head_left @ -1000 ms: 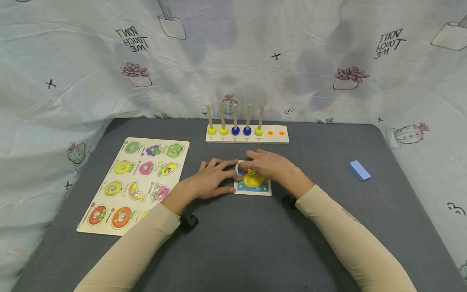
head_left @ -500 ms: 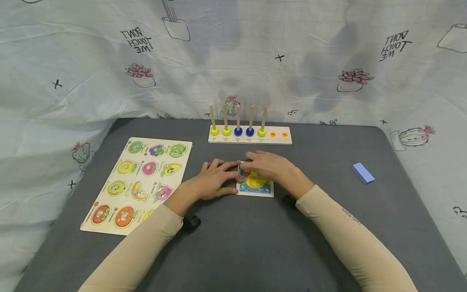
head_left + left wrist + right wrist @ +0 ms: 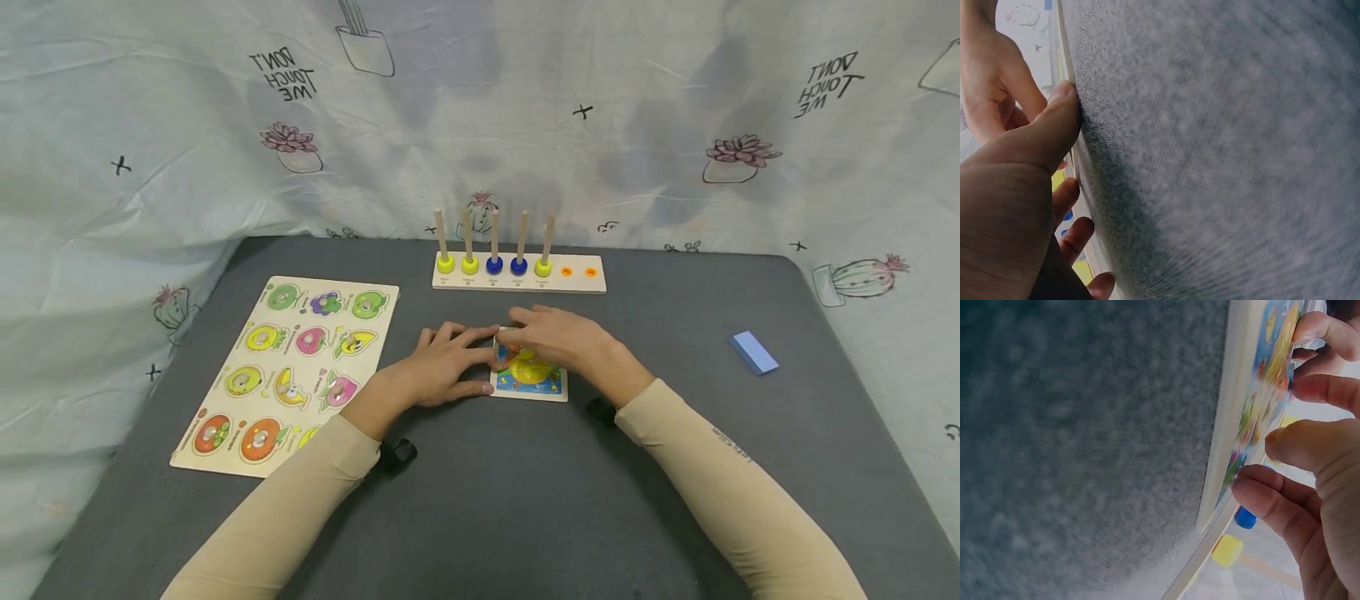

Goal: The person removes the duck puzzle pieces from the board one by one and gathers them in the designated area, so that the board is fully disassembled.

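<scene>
A small square jigsaw puzzle (image 3: 531,387) in a pale wooden frame lies flat on the grey table, showing a yellow figure on blue. My left hand (image 3: 438,367) rests at its left side, fingers spread, with thumb and fingertips at the frame's edge. From the right, my right hand (image 3: 562,340) reaches over the puzzle's upper part and hides it. In the right wrist view its fingertips (image 3: 1254,490) touch the picture near a corner, and the thumb stands apart from them. Nothing shows pinched between them. The left thumb (image 3: 1060,115) lies along the puzzle's edge in the left wrist view.
A wooden peg board (image 3: 517,283) with yellow and blue rings on upright pegs stands behind the puzzle. To the left lies a fruit knob-puzzle board (image 3: 322,375), partly under the left forearm. A blue block (image 3: 754,353) is at the right. A printed cloth (image 3: 480,100) hangs behind.
The head view has shifted slightly, so everything sits a little further right. Both hands keep their places at the puzzle, with hardly any finger movement visible.
</scene>
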The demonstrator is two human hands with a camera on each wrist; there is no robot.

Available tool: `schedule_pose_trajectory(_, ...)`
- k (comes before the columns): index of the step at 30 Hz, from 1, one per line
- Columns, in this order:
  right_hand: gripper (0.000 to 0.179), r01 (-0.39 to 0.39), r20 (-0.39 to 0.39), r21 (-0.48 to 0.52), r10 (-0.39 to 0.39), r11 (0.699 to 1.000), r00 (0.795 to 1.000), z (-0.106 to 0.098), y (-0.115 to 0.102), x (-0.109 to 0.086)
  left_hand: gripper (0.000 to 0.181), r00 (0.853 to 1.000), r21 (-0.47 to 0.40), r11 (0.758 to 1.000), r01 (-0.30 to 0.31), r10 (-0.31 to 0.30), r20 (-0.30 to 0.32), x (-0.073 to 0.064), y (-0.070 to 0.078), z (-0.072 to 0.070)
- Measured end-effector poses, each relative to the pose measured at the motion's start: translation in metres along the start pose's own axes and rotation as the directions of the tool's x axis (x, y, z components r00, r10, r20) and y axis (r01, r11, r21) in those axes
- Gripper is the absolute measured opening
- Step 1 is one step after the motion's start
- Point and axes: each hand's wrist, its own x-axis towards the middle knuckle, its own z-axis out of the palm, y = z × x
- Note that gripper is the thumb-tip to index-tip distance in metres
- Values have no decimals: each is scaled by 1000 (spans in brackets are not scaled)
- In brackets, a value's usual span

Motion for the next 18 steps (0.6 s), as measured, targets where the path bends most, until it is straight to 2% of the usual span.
schedule_pose_trajectory(10, 26, 45, -71, -21, -46, 999, 996, 2, 2, -2, 34, 1000, -7, 1000, 4, -4, 10, 1, 0, -1)
schedule_pose_trajectory(14, 23, 74, -99, 21, -72, 997, 993, 3, 5, -1, 33, 1000, -10, 1000, 3, -3, 13, 1, 0, -2)
schedule_pose_trajectory(18, 25, 76, -86, 65, -71, 995, 994, 2, 7, -1, 31, 1000, -21, 1000, -6, 6, 11, 1, 1, -3)
